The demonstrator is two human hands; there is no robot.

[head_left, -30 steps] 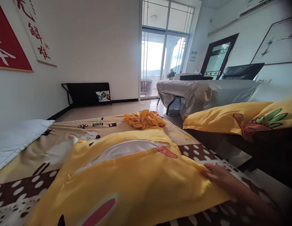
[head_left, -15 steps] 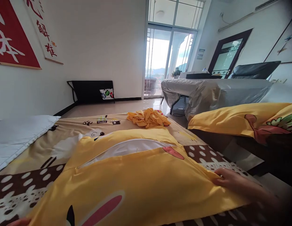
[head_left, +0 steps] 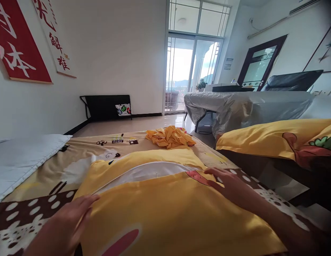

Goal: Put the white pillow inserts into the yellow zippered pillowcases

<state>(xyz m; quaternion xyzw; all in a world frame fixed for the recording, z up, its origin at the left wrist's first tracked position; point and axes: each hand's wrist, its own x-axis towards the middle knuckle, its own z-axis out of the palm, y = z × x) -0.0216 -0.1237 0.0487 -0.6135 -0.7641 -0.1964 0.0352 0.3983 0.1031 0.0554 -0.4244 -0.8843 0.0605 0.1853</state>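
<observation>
A pillow in a yellow cartoon-print case [head_left: 165,209] lies on the patterned bedsheet [head_left: 34,209] right in front of me, with a strip of white pillow showing through the case's open slit [head_left: 144,170]. My left hand [head_left: 66,224] lies flat with fingers stretched out on the case's left edge. My right hand [head_left: 229,186] rests open on the case's right side, fingertips by a carrot print. Neither hand grips anything.
A crumpled yellow cloth [head_left: 169,137] sits at the bed's far end. A white pillow [head_left: 18,160] lies at the left. Another yellow-cased pillow [head_left: 274,138] sits on dark furniture at the right. Beyond are a plastic-covered table [head_left: 242,106], a black rack [head_left: 106,106] and glass balcony doors.
My right hand slid from the case's right edge up and inward onto its top. My left hand came into view and settled on the left edge. The camera tilted slightly.
</observation>
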